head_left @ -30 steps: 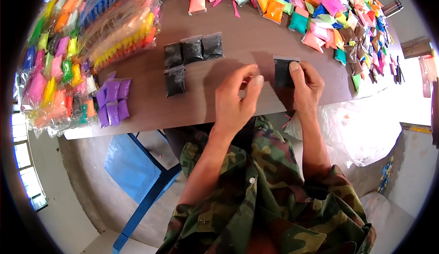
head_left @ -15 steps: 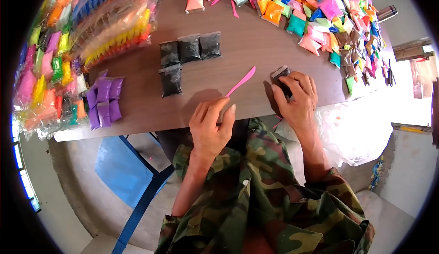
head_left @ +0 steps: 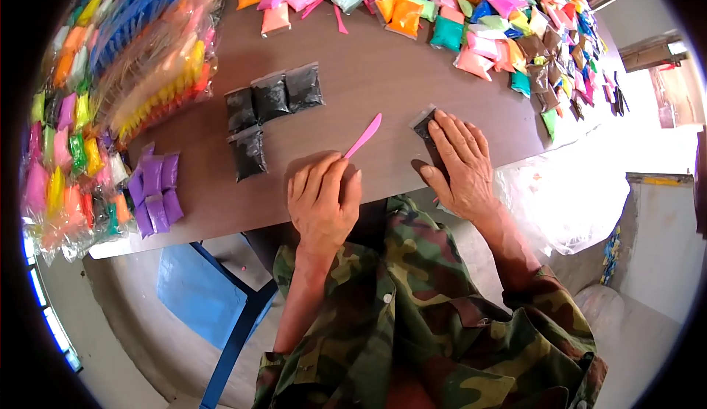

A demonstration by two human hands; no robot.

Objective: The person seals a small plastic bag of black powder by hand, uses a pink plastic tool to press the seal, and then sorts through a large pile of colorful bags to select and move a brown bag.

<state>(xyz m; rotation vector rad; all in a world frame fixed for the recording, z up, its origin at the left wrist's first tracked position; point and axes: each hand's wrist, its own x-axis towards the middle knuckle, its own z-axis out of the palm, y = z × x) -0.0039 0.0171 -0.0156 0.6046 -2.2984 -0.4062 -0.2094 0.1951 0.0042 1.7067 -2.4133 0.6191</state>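
Observation:
My left hand (head_left: 322, 199) rests at the table's front edge, its fingertips at the lower end of a pink plastic knife (head_left: 364, 135). Under the fingers of my right hand (head_left: 462, 160) lies a small black packet (head_left: 423, 124), pressed flat on the table; only its upper left part shows. The fingers of that hand are stretched out, with the thumb apart. Left of the knife, three black packets (head_left: 270, 97) lie in a row, with another black packet (head_left: 248, 153) below them.
Purple packets (head_left: 153, 175) sit at the table's left front. Bagged colourful packets (head_left: 77, 144) fill the left side. A heap of colourful packets (head_left: 508, 18) covers the back right. A clear plastic bag (head_left: 563, 203) hangs right of my right hand. A blue chair (head_left: 200, 291) stands below.
My right hand has flattened, its fingers now stretched over the black packet instead of curled around it. The whole view has shifted, moving the table's things leftward.

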